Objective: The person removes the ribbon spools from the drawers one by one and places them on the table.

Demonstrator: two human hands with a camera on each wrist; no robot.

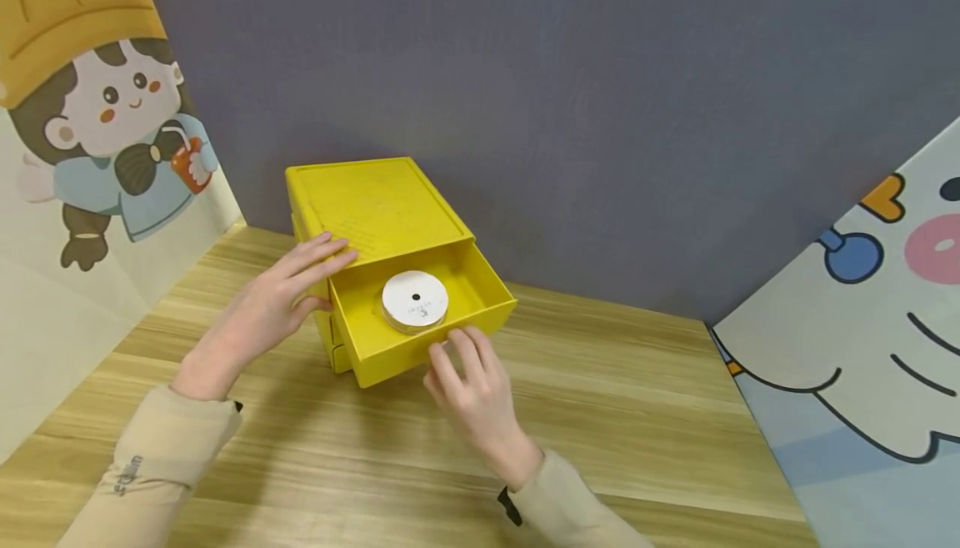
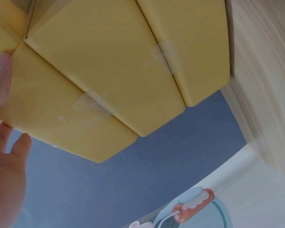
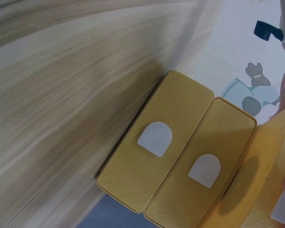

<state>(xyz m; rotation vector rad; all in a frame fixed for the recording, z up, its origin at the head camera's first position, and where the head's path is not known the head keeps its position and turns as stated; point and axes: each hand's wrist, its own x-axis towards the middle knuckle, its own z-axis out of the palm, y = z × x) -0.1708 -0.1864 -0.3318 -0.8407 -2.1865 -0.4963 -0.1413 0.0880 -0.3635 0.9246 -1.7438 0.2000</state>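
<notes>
A yellow drawer cabinet [image 1: 375, 202] stands on the wooden table, its top drawer [image 1: 405, 358] pulled out. Inside the drawer, a round spool [image 1: 414, 298] lies flat, with a white face, a small dark centre hole and faint print. My left hand [image 1: 273, 302] rests on the cabinet's left top edge, fingers extended over the top and thumb against the side; the left wrist view shows that hand [image 2: 7, 175] by the side panel. With curled fingers over its front rim, my right hand [image 1: 476, 402] grips the top drawer. Its thumb is mostly hidden.
Two lower drawers carry white rounded tabs [image 3: 156, 138] on their fronts. Clear tape [image 2: 92, 103] spans the seams on the cabinet's side. A grey-blue wall [image 1: 600, 114] rises behind, and cartoon-printed panels [image 1: 127, 114] flank the wooden table [image 1: 622, 414].
</notes>
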